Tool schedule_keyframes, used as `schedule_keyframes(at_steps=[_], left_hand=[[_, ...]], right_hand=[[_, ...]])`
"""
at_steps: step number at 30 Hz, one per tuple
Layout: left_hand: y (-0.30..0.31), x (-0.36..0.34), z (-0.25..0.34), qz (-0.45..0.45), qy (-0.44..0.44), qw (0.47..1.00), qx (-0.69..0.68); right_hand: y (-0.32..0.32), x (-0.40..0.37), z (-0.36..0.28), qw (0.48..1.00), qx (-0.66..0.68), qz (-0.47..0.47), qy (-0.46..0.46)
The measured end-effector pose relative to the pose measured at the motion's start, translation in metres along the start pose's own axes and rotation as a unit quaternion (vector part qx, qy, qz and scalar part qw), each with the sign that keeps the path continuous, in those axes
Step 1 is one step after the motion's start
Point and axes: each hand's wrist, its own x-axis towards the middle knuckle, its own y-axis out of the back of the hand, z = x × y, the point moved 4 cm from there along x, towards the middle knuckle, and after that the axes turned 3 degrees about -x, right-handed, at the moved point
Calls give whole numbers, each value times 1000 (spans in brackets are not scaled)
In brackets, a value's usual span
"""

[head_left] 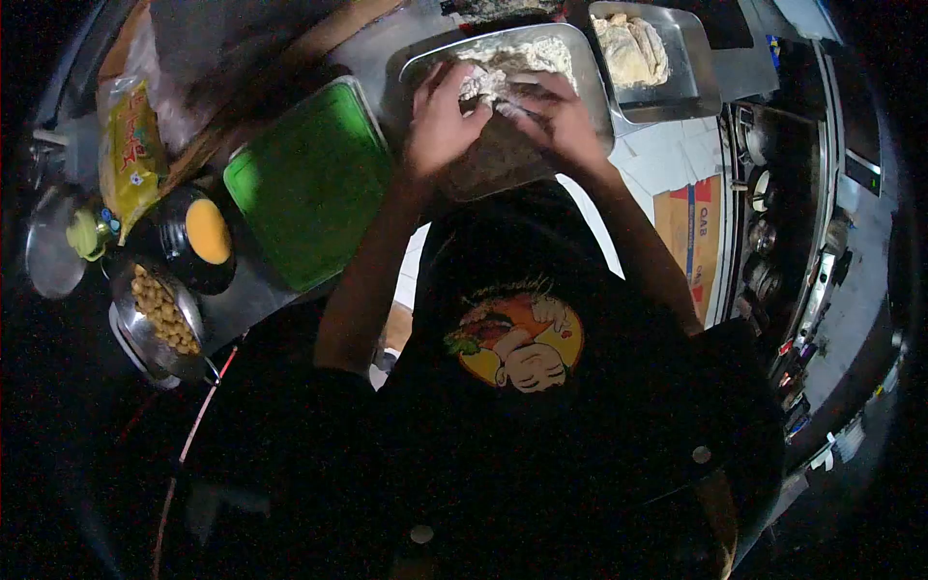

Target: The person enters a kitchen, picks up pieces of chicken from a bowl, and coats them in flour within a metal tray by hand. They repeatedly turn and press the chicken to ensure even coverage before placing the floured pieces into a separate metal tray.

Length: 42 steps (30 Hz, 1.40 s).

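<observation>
A metal tray [580, 60] on the counter holds white flour and a floury piece of food [488, 85]. My left hand [440, 126] and my right hand [561, 121] are both inside the tray. Both press on that floury piece from either side, fingers curled over it. A second metal tray [691, 82] to the right holds pale coated pieces [633, 48].
A green cutting board [309, 184] lies left of the tray. Further left stand a dark jar with an orange lid [205, 234], a metal bowl of chickpeas [164, 311], a yellow packet [133, 155] and a metal lid [50, 253]. Cardboard [691, 227] lies on the floor at right.
</observation>
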Motion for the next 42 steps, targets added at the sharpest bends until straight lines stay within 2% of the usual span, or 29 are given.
schedule_keyframes(at_steps=[1,2,3,5,6,11,13,14,17,18,19,20,21,23,25,26,27,29,30,31,33,34,35,37,38,40,42], left_hand=[[0,1,0,-2,6,1000,10],[0,1,-1,-3,6,1000,12],[0,1,-2,2,-6,1000,22],[-2,-3,-5,0,-15,999,34],[-2,-2,-4,4,-12,1000,20],[1,2,5,-30,17,999,-6],[1,4,10,-62,-28,998,5],[1,6,12,-64,-30,997,5],[1,3,7,-78,-42,996,-1],[-2,2,1,-87,-5,996,-26],[-5,2,-4,-97,30,994,-51],[-7,1,-7,-97,31,994,-50],[-8,1,-8,-100,26,993,-64],[-11,2,-15,-102,23,992,-77],[-13,4,-21,-123,11,978,-170],[-7,5,-23,-121,11,978,-171],[3,9,-19,-141,11,982,-127],[14,11,-24,-158,13,984,-83],[14,12,-30,-165,-34,985,-18],[14,12,-28,-171,-82,981,47],[14,18,-24,-184,-55,978,81],[12,20,-24,-203,-30,972,116],[12,20,-26,-201,-34,972,113],[10,21,-36,-163,-4,986,17],[9,21,-38,-163,-4,986,16],[15,17,-30,-159,-5,987,33],[14,18,-28,-157,-28,986,48]], right_hand=[[-6,-2,-2,998,-31,-21,45],[-6,-5,6,999,-46,-14,11],[-5,-2,4,999,-42,-13,14],[2,-1,-2,998,-44,46,13],[-9,-3,3,998,-49,-40,10],[3,10,20,999,14,33,9],[-5,18,16,994,9,-46,98],[-2,19,20,995,30,-58,78],[0,17,21,991,26,-27,131],[-3,16,25,991,28,-27,131],[-8,15,32,992,38,-50,108],[-13,14,37,993,48,-73,84],[-10,15,32,992,49,-73,85],[2,16,19,994,95,-40,20],[-10,14,31,995,71,-57,33],[-15,11,37,995,46,-73,47],[-14,11,37,995,45,-73,51],[-9,3,38,997,-76,-31,-3],[-2,0,33,995,-80,-34,-52],[2,-7,23,995,-81,-37,-48],[-1,-16,8,986,40,-125,-107],[-16,-21,-3,994,23,-91,-58],[-29,-25,-8,994,19,-89,-58],[-41,-25,-37,985,-130,-66,92],[-44,-21,-39,985,-131,-67,91],[-56,-16,-46,982,-32,-115,145],[-64,-16,-28,980,-6,-151,126]])
